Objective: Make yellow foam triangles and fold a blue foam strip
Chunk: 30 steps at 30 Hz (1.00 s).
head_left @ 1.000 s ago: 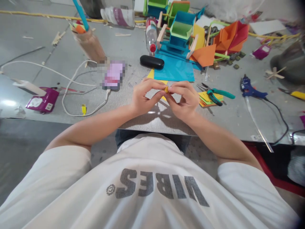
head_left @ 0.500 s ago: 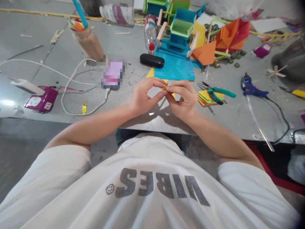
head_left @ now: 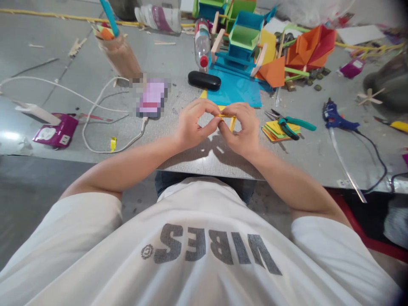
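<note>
Between my two hands is a small folded piece of yellow paper (head_left: 233,123), partly hidden by the fingers. My left hand (head_left: 194,123) pinches its left end with thumb and fingertips. From the other side, my right hand (head_left: 244,127) grips it, and a narrow yellow strip shows between that thumb and the fingers. Both hands are just above the table's front part, with their fingertips nearly meeting. Beyond them lies a blue sheet (head_left: 237,94), with a bit of yellow paper (head_left: 204,94) at its left edge. A black case (head_left: 204,80) rests on the sheet's corner.
Right of my hands, teal-handled pliers (head_left: 293,124) lie on stacked coloured papers (head_left: 270,131). Farther right is a blue glue gun (head_left: 338,117). A charging phone (head_left: 152,97) lies left. Behind stand a bottle (head_left: 202,42), a blue-green paper model (head_left: 244,36) and a jar (head_left: 119,55).
My right hand has turned slightly, and more of the yellow paper now shows between its thumb and fingers. The left hand keeps its pinch almost in place.
</note>
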Each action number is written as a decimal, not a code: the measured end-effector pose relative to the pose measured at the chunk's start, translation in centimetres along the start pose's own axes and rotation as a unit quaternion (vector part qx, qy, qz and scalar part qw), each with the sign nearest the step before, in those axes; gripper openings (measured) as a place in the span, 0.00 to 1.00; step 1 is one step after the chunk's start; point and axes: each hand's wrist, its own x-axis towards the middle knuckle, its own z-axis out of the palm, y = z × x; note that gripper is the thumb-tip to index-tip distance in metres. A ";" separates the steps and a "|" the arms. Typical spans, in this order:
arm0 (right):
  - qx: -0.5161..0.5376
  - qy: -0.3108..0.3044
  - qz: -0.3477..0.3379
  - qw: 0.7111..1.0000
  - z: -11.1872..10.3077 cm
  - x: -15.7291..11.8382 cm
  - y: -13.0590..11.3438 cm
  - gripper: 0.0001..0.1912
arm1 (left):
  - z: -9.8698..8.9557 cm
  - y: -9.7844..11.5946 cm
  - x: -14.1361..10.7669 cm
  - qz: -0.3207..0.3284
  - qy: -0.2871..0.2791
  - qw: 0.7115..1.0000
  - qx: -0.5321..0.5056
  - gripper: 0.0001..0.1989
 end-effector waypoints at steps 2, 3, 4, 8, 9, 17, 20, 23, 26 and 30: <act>-0.005 -0.004 0.019 1.000 0.2 -0.2 0.1 0.12 | -0.1 -0.4 0.0 0.011 -0.010 1.000 0.019 0.07; -0.006 -0.006 0.027 1.000 0.2 -0.2 0.1 0.11 | -0.1 -0.6 0.0 0.020 -0.017 0.999 0.025 0.06; -0.005 -0.009 0.033 0.999 0.3 -0.3 0.1 0.11 | -0.2 -0.8 0.0 0.030 -0.024 0.999 0.028 0.05; -0.001 -0.014 0.025 1.000 0.0 -0.2 -0.1 0.11 | -0.5 -1.1 0.2 0.050 -0.043 0.997 0.030 0.03; 0.003 -0.012 0.016 1.000 -0.2 -0.2 -0.1 0.12 | -0.5 -1.1 0.3 0.046 -0.047 0.997 0.029 0.04; 0.057 -0.046 0.017 0.997 -0.7 0.1 0.6 0.12 | -0.9 -0.7 0.8 -0.022 -0.049 0.998 -0.011 0.11; 0.051 -0.047 0.030 0.997 -0.6 0.2 1.0 0.10 | -0.9 -0.8 1.0 -0.054 -0.039 0.997 -0.028 0.17; 0.034 -0.031 0.021 0.999 -0.9 0.6 1.2 0.08 | -0.9 -1.0 1.2 -0.069 -0.031 0.996 -0.042 0.20; 0.029 -0.020 -0.014 0.999 -1.3 0.8 1.1 0.10 | -0.9 -1.2 1.3 -0.065 -0.028 0.996 -0.045 0.23; -0.001 -0.044 -0.030 0.999 -1.7 1.1 1.1 0.08 | -0.9 -1.5 1.3 -0.056 -0.027 0.997 -0.048 0.24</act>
